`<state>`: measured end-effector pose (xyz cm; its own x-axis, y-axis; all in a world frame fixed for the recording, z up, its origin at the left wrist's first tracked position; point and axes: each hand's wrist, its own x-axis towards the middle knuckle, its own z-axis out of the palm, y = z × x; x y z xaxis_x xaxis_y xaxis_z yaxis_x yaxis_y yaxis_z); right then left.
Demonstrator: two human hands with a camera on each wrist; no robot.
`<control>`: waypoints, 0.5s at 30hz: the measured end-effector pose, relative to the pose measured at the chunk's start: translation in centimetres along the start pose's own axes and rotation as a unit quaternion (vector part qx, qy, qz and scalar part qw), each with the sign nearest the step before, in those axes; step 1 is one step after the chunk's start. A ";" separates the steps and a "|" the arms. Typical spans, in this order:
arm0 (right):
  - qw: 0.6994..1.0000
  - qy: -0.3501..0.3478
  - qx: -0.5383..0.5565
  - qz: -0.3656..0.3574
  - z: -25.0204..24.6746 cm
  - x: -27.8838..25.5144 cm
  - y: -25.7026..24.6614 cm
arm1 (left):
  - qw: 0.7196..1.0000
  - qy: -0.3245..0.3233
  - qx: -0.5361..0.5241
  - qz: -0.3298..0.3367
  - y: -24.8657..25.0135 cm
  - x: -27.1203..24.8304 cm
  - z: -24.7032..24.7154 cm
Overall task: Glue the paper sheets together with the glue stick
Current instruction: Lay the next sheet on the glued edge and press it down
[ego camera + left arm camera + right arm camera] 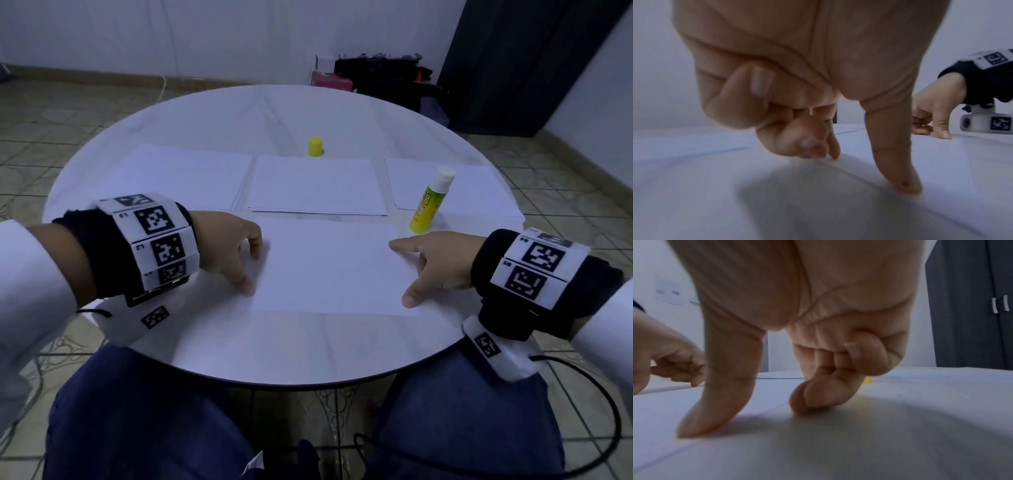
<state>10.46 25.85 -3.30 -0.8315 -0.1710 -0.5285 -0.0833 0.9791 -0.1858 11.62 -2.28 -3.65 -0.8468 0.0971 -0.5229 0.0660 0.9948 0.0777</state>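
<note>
A single white sheet [329,267] lies flat on the round white table [274,349] in front of me. My left hand [245,265] rests on the sheet's left edge, thumb [904,183] straight and pressing down at the near corner, the other fingers bent with their tips on the paper. My right hand [411,272] rests on the right edge, index finger and thumb [698,421] pressing down, the rest curled in. The uncapped glue stick [432,202], yellow-green with a white tip, stands upright beyond my right hand. Its yellow cap [315,147] stands farther back.
Three piles of white paper lie across the table's middle: left [185,174], centre [315,186], right [472,192]. A dark cabinet [534,61] and bags [380,75] stand beyond the table. A black cable [609,411] hangs from my right wrist.
</note>
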 end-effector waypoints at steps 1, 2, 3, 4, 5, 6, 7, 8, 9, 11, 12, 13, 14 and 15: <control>1.000 0.000 -0.016 -0.002 0.0 0.0 -0.1 | 0.999 -0.005 0.046 0.000 0.6 0.0 -0.4; 0.999 0.000 -0.032 -0.006 -0.1 0.0 -0.3 | 0.996 0.001 0.092 0.003 1.4 0.1 -0.8; 0.999 0.000 -0.047 -0.009 -0.2 0.0 -0.6 | 0.992 0.018 0.124 0.012 2.4 0.2 -1.2; 0.998 0.000 -0.063 -0.013 -0.2 0.0 -0.8 | 0.990 0.038 0.134 0.028 3.6 0.4 -1.5; 0.997 -0.002 -0.080 -0.016 -0.3 -0.1 -1.1 | 0.990 0.053 0.125 0.049 5.0 0.6 -1.7; 0.995 -0.004 -0.100 -0.018 -0.4 -0.1 -1.4 | 0.990 0.060 0.110 0.071 6.7 0.9 -1.7; 0.993 -0.006 -0.119 -0.018 -0.5 -0.1 -1.6 | 0.989 0.062 0.097 0.091 8.5 1.1 -1.6; 0.991 -0.006 -0.134 -0.018 -0.5 -0.1 -1.8 | 0.988 0.064 0.091 0.109 10.2 1.5 -1.3; 0.989 -0.003 -0.147 -0.017 -0.5 -0.1 -2.0 | 0.986 0.068 0.092 0.125 11.8 2.0 -0.8; 0.984 0.003 -0.176 -0.017 -0.4 0.0 -2.3 | 0.981 0.082 0.109 0.139 14.4 3.2 0.5; 0.981 0.007 -0.191 -0.017 -0.3 0.1 -2.3 | 0.981 0.082 0.111 0.138 15.2 3.9 0.9; 0.979 0.009 -0.203 -0.017 -0.3 0.1 -2.4 | 0.982 0.068 0.116 0.130 15.8 4.2 1.2; 0.977 0.009 -0.212 -0.017 -0.3 0.1 -2.3 | 0.983 0.046 0.123 0.126 16.0 4.5 1.4; 0.977 0.008 -0.211 -0.021 -0.2 0.2 -2.2 | 0.983 0.027 0.132 0.127 16.0 4.7 1.3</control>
<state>10.32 23.72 -2.81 -0.8310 -0.2133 -0.5138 -0.3330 0.9305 0.1523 9.37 14.18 -5.98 -0.8115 0.3493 -0.4685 0.4081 0.9125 -0.0266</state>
